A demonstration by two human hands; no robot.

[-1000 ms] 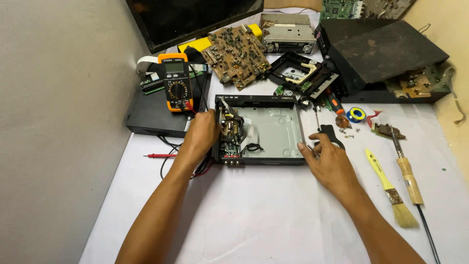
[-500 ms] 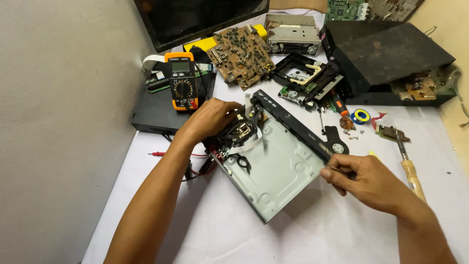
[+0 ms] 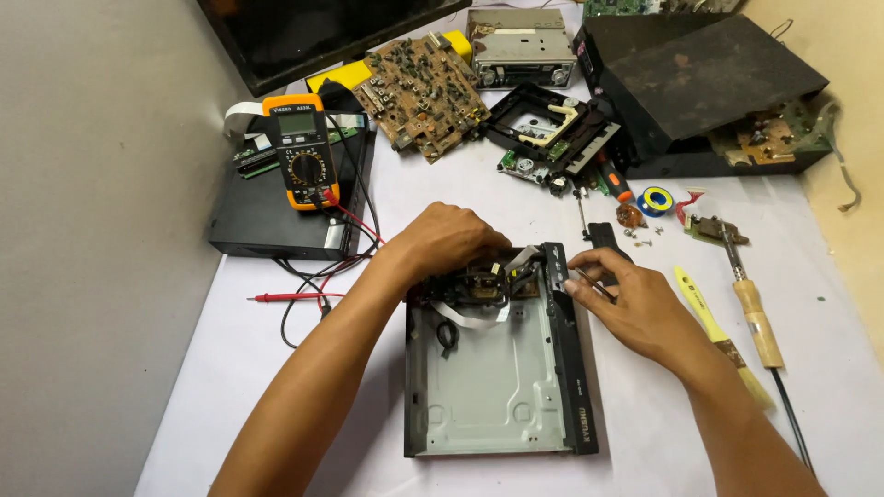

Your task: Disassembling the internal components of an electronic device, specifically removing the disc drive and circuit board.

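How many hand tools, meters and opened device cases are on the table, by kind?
Meters: 1, the orange multimeter
Brushes: 1, the yellow-handled brush
Soldering irons: 1, the wooden-handled iron
Opened metal cases: 1, the open case under both hands
Total: 4

Two bare forearms, left hand [image 3: 442, 241] and right hand [image 3: 635, 304] ungloved, sleeveless

Setting: an electronics repair bench, informal workshop. Evidence: white-covered table [image 3: 276, 442] strewn with dismantled gear. Far left, an orange multimeter [image 3: 301, 152] with red probe leads sits on a black box. Far centre, a bare brown circuit board [image 3: 424, 92] (densely populated) and a stripped disc mechanism [image 3: 552, 133]. At right, a soldering iron [image 3: 750, 299], a yellow-handled brush [image 3: 714, 327] and a solder roll [image 3: 657, 200].
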